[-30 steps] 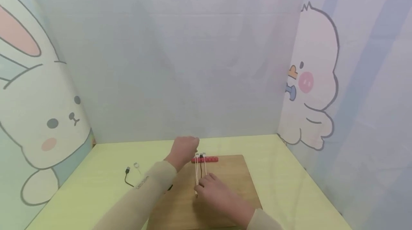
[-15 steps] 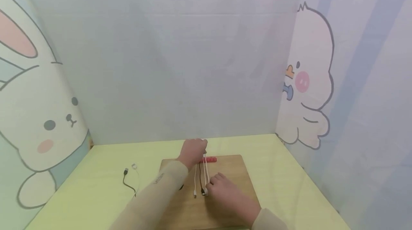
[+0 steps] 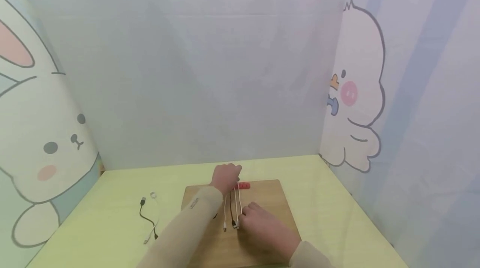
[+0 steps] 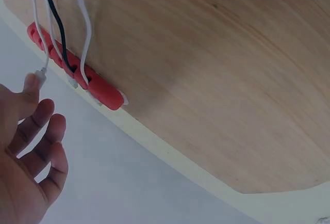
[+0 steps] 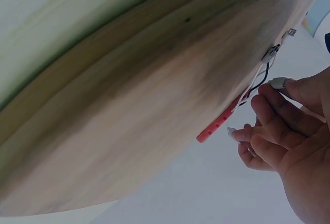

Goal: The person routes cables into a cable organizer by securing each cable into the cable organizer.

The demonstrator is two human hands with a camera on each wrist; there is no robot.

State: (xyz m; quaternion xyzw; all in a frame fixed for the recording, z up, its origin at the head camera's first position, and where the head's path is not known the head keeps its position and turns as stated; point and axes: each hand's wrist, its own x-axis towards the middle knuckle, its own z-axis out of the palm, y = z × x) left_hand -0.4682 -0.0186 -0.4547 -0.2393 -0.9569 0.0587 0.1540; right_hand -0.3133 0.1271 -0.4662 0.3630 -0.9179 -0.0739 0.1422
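Note:
A red cable holder strip (image 4: 105,91) lies along the far edge of a wooden board (image 3: 262,201). In the left wrist view, a black cable (image 4: 61,30) and white cables run into its slots. My left hand (image 3: 226,177) pinches the white plug (image 4: 41,76) of another cable between thumb and index finger, just beyond the strip; its other fingers are loosely bent. Lower on the board, my right hand (image 3: 264,224) pinches a white connector (image 5: 279,83) at the near end of a cable. Beside it lie the near ends of a white cable (image 3: 225,218) and the black cable.
On the yellow table (image 3: 322,201), left of the board, lie a loose short black cable (image 3: 147,217) and a loose white cable (image 3: 153,195), crossing near their lower ends. Hanging sheets with cartoon animals enclose the back and both sides. My left forearm covers part of the board.
My left hand has moved right along the strip, bringing a white plug over it. The right hand has shifted slightly right, and the cables' near ends now lie apart on the board.

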